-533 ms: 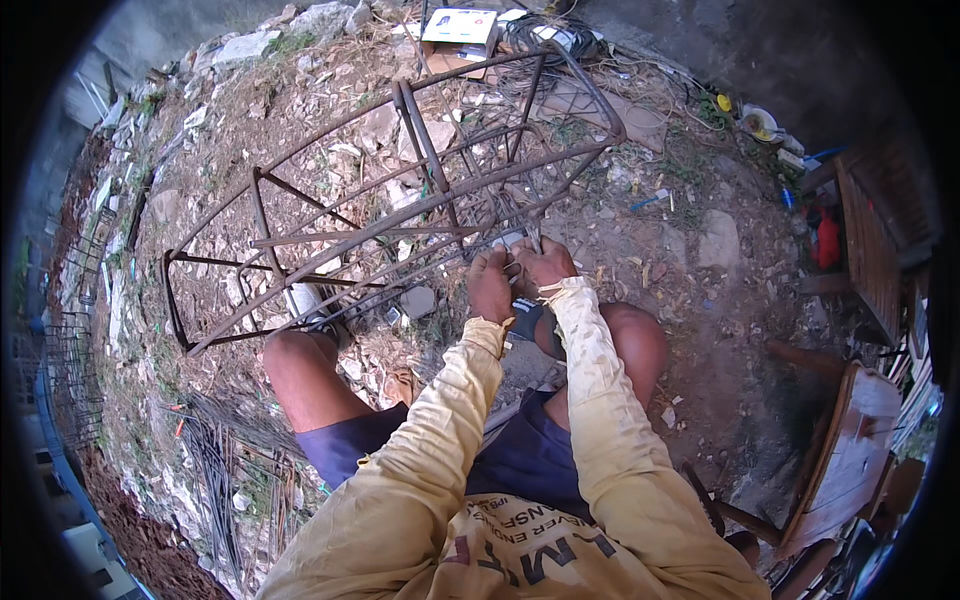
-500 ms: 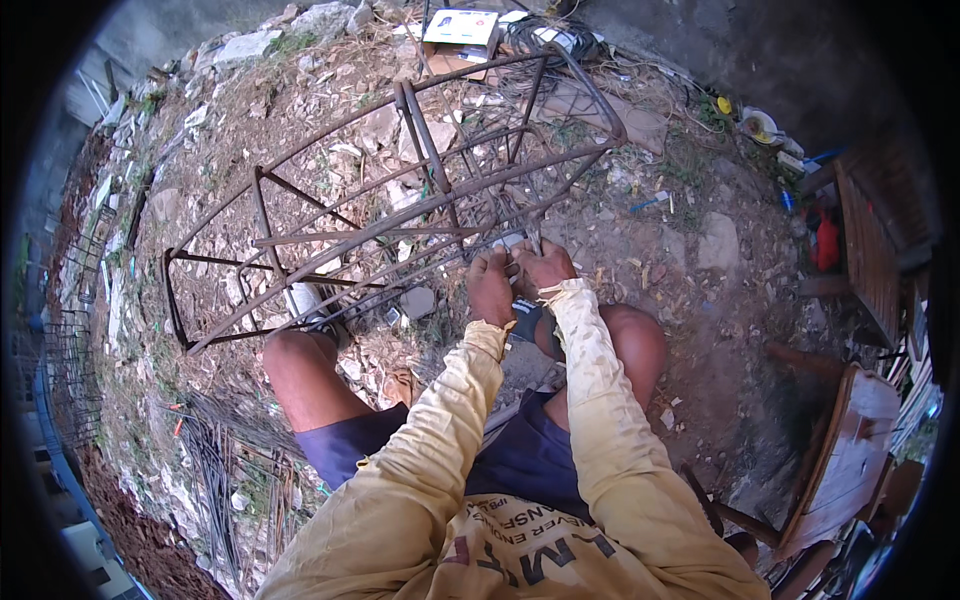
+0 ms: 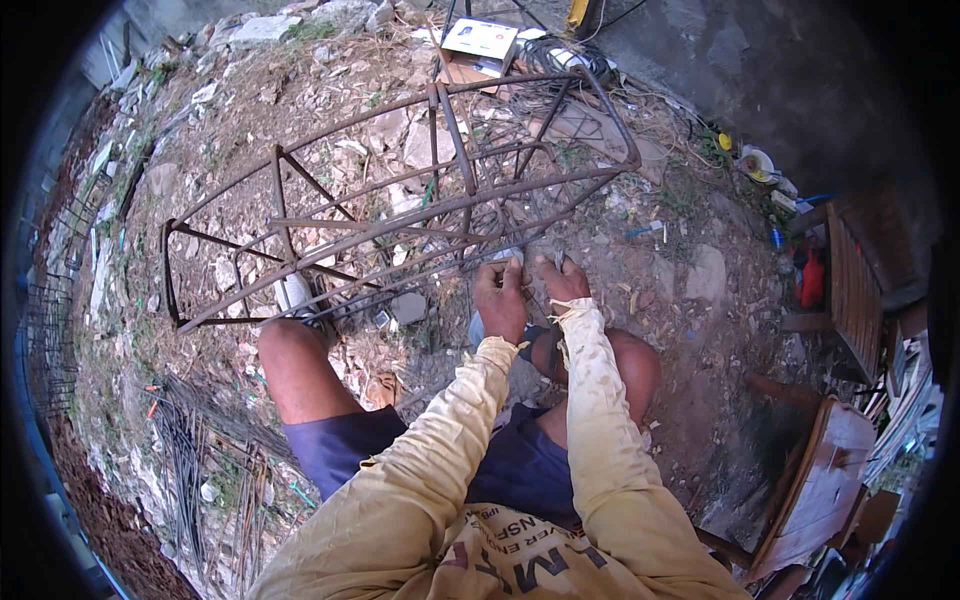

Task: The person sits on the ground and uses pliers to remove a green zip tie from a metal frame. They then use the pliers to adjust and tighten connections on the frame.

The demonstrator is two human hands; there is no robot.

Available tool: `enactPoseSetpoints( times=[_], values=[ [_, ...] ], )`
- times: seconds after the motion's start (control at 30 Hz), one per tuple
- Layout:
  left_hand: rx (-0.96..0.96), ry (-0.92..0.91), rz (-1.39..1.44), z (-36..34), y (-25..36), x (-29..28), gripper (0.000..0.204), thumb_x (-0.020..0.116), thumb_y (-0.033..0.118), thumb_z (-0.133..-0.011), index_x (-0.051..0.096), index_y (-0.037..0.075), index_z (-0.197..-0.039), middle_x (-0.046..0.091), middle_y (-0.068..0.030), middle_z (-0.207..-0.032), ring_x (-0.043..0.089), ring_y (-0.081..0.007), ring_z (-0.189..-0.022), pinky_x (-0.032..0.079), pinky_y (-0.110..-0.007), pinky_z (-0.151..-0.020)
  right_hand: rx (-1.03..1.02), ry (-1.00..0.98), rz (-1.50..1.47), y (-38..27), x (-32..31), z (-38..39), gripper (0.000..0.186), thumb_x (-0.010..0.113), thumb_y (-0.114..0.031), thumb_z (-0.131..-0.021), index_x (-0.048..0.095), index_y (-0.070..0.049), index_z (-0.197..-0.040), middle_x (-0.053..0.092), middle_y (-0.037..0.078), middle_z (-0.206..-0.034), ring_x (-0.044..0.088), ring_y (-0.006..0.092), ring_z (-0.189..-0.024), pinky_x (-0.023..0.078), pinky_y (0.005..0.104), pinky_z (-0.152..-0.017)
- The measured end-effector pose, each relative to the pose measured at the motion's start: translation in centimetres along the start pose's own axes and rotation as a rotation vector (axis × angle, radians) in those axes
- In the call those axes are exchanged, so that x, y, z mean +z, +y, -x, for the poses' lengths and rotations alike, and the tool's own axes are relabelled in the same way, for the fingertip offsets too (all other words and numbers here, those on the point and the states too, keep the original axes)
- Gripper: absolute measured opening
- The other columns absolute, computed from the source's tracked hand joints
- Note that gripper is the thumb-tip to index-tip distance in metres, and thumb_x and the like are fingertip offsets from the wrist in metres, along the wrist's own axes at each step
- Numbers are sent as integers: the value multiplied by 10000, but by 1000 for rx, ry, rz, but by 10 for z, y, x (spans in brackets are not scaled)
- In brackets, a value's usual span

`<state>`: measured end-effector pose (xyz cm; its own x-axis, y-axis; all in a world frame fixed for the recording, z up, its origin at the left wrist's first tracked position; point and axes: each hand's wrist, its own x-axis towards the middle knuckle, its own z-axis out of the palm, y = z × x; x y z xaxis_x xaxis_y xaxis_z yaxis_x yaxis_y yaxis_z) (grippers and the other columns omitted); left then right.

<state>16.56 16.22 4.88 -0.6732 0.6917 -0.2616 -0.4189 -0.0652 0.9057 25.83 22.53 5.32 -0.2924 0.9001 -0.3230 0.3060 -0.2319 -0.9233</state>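
Frame (image 3: 468,180) of rusty rods lies slantwise on the rubble (image 3: 230,130) ahead of the knees (image 3: 300,365), its near lower bars just beyond both hands; the left hand (image 3: 500,298) has its fingers curled in, the right hand (image 3: 563,281) has thumb and fingers bent close about a slim grey thing (image 3: 558,261), the two near each other but apart, and whether either is clamped tight I cannot tell. Uneven rubble could let the frame rock if one end were pushed, and its bars might then press on the shoe (image 3: 293,293) showing among them; rough rods could scrape the bare fingers, or catch the frayed cuff (image 3: 577,310). The grey thing is too small to name, the left fingertips' contact is unclear, and the near bars overlap confusingly
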Motion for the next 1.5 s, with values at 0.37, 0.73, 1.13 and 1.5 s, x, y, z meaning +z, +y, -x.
enactPoseSetpoints(
  times=[0.37,0.73,1.13,1.5],
  values=[
    [99,-15,-38,-8,-30,-16,155,587,173,-942,579,40,-1021,516,5,-689,429,-55,-516,341,-240,-403,-69,-136,192,-24,25,-43,332,680,-307,-811,663,23,-843,660,133,-738,618,198,-687,475,366,-647],
    [-435,-105,366,22,51,-20,359,455,126,-975,511,30,-1317,475,22,-712,373,-50,-478,308,-211,-378,-71,-59,186,-15,27,-48,333,683,-342,-810,666,-11,-844,655,96,-690,611,192,-665,480,363,-604],
    [233,-312,-416,-21,-57,18,407,487,164,-954,387,66,-1336,526,-37,-719,462,-111,-472,360,-250,-352,232,-139,-808,50,62,4,351,627,-419,-889,608,-69,-871,585,10,-740,521,111,-606,431,293,-547],
    [-354,-636,-221,65,114,-10,681,590,200,-951,220,-5,-1484,620,-99,-1050,607,-130,-808,521,-268,-728,179,-201,-1165,40,93,-29,346,609,-434,-909,596,-88,-901,556,-6,-726,508,109,-581,435,292,-533]
  ],
)
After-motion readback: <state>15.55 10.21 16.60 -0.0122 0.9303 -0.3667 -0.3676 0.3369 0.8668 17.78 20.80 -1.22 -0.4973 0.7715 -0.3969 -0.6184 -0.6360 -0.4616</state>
